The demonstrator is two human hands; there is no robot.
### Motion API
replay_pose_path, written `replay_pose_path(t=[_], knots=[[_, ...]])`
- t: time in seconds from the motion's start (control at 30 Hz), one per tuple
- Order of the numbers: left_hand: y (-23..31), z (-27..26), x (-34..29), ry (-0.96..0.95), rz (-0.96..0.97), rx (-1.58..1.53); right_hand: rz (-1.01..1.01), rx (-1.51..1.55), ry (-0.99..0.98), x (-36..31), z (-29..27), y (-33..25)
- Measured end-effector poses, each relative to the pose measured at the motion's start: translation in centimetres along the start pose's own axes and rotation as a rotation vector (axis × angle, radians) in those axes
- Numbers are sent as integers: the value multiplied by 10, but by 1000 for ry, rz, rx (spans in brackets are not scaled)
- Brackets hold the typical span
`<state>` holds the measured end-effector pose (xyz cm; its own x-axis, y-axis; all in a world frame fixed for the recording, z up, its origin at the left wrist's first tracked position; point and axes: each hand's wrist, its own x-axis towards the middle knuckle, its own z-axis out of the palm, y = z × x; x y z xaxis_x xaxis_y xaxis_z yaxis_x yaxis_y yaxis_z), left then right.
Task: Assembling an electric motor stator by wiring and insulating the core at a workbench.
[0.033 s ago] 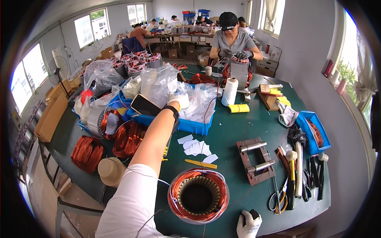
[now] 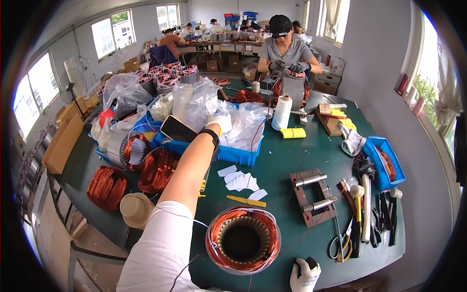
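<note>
My left hand (image 2: 221,122), in a white glove, reaches over the near side of a blue bin (image 2: 238,155) full of clear plastic bags (image 2: 243,124); its fingers cannot be made out. A dark-screened phone (image 2: 178,130) leans beside that wrist. Near the table's front edge, my gloved right hand (image 2: 304,277) is curled, with a small dark thing at its fingers that I cannot identify. Between my arms stands a motor stator (image 2: 266,232), its copper windings ringing a dark bore. White paper slips (image 2: 242,181) and a yellow flat strip (image 2: 245,201) lie just beyond it.
Right of the stator lies a metal frame with two rollers (image 2: 315,197), then scissors (image 2: 343,243), mallets (image 2: 357,192) and a blue tray (image 2: 384,163). Copper coils (image 2: 107,189) and a beige container (image 2: 136,210) sit left. Across the table a co-worker (image 2: 287,51) handles another stator.
</note>
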<state>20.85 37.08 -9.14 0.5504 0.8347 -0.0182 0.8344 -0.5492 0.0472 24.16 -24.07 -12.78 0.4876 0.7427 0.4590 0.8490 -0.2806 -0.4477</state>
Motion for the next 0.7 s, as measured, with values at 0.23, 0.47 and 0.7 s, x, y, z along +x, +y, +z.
replay_pose_path(t=[0.23, 0.47, 0.7], knots=[[-2, -2, -1, 92, 63, 4, 16, -16, -2, -2, -1, 0], [16, -1, 1, 54, 20, -3, 32, -42, 1, -3, -1, 4], [41, -21, -14, 321, -44, -238, 36, -49, 17, -3, -5, 5]])
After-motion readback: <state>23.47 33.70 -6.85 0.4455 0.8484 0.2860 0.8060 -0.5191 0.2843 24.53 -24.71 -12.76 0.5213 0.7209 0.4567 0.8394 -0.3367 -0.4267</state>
